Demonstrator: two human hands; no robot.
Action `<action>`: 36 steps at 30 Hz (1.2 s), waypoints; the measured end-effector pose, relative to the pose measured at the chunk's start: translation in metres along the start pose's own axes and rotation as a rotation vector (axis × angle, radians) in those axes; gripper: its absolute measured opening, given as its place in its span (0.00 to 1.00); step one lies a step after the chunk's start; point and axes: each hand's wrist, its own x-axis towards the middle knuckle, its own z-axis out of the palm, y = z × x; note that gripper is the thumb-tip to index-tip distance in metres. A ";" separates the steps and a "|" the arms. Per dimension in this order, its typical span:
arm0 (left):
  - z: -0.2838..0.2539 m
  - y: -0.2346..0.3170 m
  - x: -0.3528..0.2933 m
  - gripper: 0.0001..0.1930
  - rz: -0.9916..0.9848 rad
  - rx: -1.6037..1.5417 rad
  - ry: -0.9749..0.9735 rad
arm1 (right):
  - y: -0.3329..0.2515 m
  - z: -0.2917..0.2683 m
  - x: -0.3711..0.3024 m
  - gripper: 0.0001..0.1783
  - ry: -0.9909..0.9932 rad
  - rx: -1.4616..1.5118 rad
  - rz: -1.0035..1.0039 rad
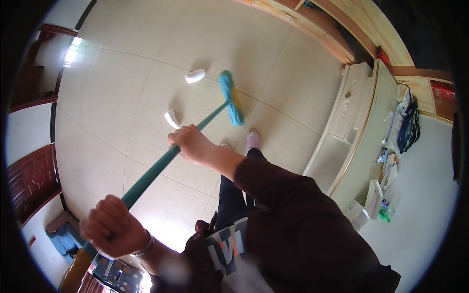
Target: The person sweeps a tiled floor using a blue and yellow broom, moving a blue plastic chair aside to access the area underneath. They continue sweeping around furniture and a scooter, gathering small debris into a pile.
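A long teal pole (154, 173) slants across the view from lower left to the middle, ending in a light-blue and yellow broom head (229, 97) on the floor. My right hand (194, 145) is wrapped around the pole partway down. Higher up, near the lower left, my left hand (115, 227) is closed in a fist around the same pole. Left of the broom head lies a white curved piece (195, 75), and nearer to me is a second white piece (171, 119); I cannot tell what they are made of.
Pale tiles (112, 97) cover the floor, with my shoe (253, 139) near the broom head. A white drawer unit (346, 97) and a long table (364, 132) with several small items stand at right. Wooden cabinets (293, 19) line the far side; a dark-red door (34, 180) is at left.
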 end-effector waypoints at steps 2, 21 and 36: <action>0.003 0.007 0.003 0.18 0.005 -0.075 -0.006 | -0.010 -0.015 -0.021 0.05 0.082 -0.011 0.028; -0.019 -0.077 -0.020 0.17 -0.374 -0.014 0.099 | 0.084 0.056 -0.056 0.08 0.133 -0.011 0.261; -0.006 -0.103 -0.050 0.11 -0.586 -0.193 0.043 | 0.109 0.023 -0.121 0.02 0.150 -0.142 0.376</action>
